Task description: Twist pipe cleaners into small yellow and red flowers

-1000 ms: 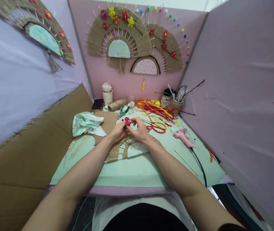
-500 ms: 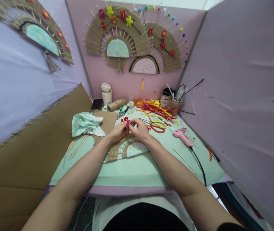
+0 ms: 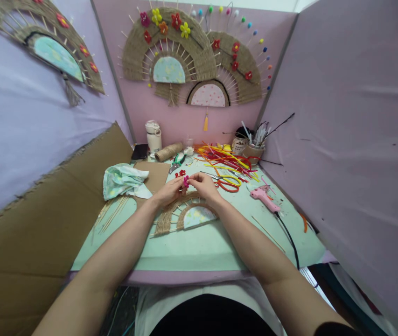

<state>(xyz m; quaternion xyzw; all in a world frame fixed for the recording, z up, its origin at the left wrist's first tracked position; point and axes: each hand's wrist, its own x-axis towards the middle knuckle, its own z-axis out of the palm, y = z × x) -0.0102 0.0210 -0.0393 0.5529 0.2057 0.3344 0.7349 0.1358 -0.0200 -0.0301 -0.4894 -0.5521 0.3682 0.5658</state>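
Observation:
Between my hands is a small magenta pipe-cleaner flower (image 3: 186,181). My left hand (image 3: 171,190) pinches it from the left. The fingertips of my right hand (image 3: 203,184) are closed on its right side. Below my hands lies a twine-woven fan (image 3: 165,220) with a pale patterned half-circle (image 3: 198,216) at its base; my right wrist overlaps its right part. Just beyond my left fingers, red pipe-cleaner flowers (image 3: 182,173) rest on the table.
Scissors (image 3: 228,184) and a pile of pipe cleaners (image 3: 225,156) lie beyond my right hand. A pink glue gun (image 3: 265,199) with a black cord sits to the right. Crumpled cloth (image 3: 123,181), thin sticks (image 3: 115,212), green-handled pliers (image 3: 178,163) and a twine roll (image 3: 169,152) are left and behind.
My right hand has shifted slightly right, so more of the magenta flower shows between my fingers. The view has moved a little; the things on the table stay put.

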